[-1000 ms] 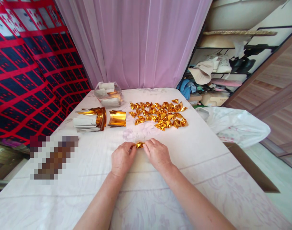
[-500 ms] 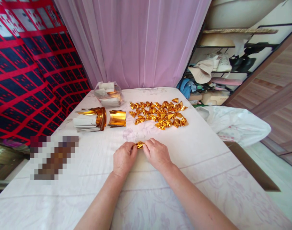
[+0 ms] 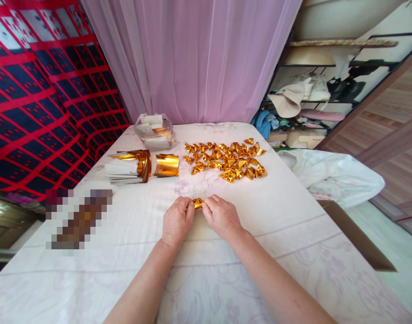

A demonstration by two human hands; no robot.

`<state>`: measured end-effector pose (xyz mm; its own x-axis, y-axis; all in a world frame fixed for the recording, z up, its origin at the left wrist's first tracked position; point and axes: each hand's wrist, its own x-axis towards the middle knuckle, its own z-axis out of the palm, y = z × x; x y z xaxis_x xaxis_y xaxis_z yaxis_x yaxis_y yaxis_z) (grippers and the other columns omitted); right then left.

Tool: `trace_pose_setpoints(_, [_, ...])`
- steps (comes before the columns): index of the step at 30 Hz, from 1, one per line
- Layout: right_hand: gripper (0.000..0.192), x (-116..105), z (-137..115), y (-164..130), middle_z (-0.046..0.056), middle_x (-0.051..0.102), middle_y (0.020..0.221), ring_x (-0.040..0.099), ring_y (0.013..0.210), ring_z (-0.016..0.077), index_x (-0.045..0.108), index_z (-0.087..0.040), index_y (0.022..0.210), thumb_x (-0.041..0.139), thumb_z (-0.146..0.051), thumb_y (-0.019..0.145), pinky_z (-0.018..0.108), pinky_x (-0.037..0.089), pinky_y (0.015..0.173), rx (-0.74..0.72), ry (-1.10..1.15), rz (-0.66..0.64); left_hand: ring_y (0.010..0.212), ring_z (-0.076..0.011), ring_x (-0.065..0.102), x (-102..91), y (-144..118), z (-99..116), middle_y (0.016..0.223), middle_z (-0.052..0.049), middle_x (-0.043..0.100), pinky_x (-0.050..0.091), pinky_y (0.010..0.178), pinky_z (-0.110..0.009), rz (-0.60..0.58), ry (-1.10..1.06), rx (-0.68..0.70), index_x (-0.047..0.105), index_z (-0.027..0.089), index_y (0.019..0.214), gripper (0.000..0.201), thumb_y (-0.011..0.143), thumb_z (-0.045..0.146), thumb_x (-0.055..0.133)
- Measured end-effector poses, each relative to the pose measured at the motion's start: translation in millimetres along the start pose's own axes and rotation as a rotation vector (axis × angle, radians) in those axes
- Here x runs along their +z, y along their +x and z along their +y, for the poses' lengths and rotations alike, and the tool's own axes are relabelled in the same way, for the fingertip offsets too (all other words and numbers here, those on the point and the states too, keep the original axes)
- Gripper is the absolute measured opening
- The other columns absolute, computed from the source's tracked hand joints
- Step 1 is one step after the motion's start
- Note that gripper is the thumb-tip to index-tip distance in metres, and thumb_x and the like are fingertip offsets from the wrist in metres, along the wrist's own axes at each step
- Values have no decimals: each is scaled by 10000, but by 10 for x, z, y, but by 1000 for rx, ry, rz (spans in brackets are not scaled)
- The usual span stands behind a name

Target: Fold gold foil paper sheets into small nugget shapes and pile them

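Observation:
My left hand [image 3: 177, 221] and my right hand [image 3: 222, 217] meet at the middle of the white-covered table [image 3: 293, 225], fingertips pinching one small piece of gold foil paper [image 3: 197, 203] between them. Most of that piece is hidden by my fingers. Beyond my hands lies a spread of several folded gold foil pieces [image 3: 228, 160]. To the far left sit a curled gold foil sheet [image 3: 166, 165] and a stack of gold-and-white foil sheets [image 3: 129, 167].
A clear plastic bag [image 3: 155, 132] with more sheets stands at the back left, in front of a pink curtain. A white plastic bag [image 3: 334, 177] lies off the table's right side. A cluttered shelf stands at the back right. A blurred patch covers something at the left.
My hands have closed in slightly, so less of the gold piece shows between them. Everything else on the table lies as before.

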<state>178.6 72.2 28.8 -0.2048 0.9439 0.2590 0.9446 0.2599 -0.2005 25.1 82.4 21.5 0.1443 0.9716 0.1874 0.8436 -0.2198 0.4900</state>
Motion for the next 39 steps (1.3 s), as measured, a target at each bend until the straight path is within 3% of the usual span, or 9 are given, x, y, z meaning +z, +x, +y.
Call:
trace_pose_setpoints(12, [209, -5, 10, 2, 24, 651, 811, 597, 757, 128, 635, -187, 809, 470, -207, 935, 237, 347, 642, -17, 24, -14, 811, -195, 595, -25, 13, -16, 800, -41, 665, 408, 734, -294, 4, 101, 80, 642, 204, 824, 246, 931, 229, 421])
trace_pose_setpoints(19, [201, -83, 48, 6, 10, 659, 810, 605, 760, 125, 640, -199, 797, 494, -243, 928, 235, 347, 636, -15, 58, -30, 845, -226, 613, -69, 24, -16, 831, -44, 709, 379, 759, -343, 7, 188, 48, 669, 216, 841, 229, 919, 269, 460])
trace_pose_setpoints(25, [238, -95, 84, 13, 21, 671, 779, 607, 717, 129, 659, -197, 764, 487, -242, 923, 241, 333, 606, 6, -11, -23, 878, -237, 621, -83, 12, 0, 894, -45, 713, 385, 803, -359, 52, 157, 21, 648, 211, 973, 177, 880, 314, 538])
trace_pose_setpoints(32, [248, -100, 67, 13, -3, 685, 736, 608, 665, 122, 663, -220, 703, 514, -247, 900, 247, 309, 570, 11, 4, -74, 872, -231, 633, -54, 11, -57, 881, -32, 721, 400, 810, -362, 56, 110, 67, 669, 226, 887, 174, 911, 292, 510])
trace_pose_setpoints(36, [254, -146, 273, 48, -2, 697, 750, 592, 642, 122, 668, -224, 686, 524, -273, 890, 250, 294, 563, 133, -13, -5, 903, -224, 645, -3, 40, -164, 953, -47, 727, 431, 845, -365, 81, -8, 43, 654, 217, 1061, 260, 925, 370, 493])
trace_pose_setpoints(39, [264, -181, 568, 60, 15, 701, 775, 561, 615, 127, 675, -216, 706, 514, -307, 894, 255, 271, 555, 325, -76, 113, 866, -205, 656, 35, 77, -241, 962, -61, 734, 464, 831, -345, 88, -97, -13, 664, 197, 1040, 300, 939, 356, 431])
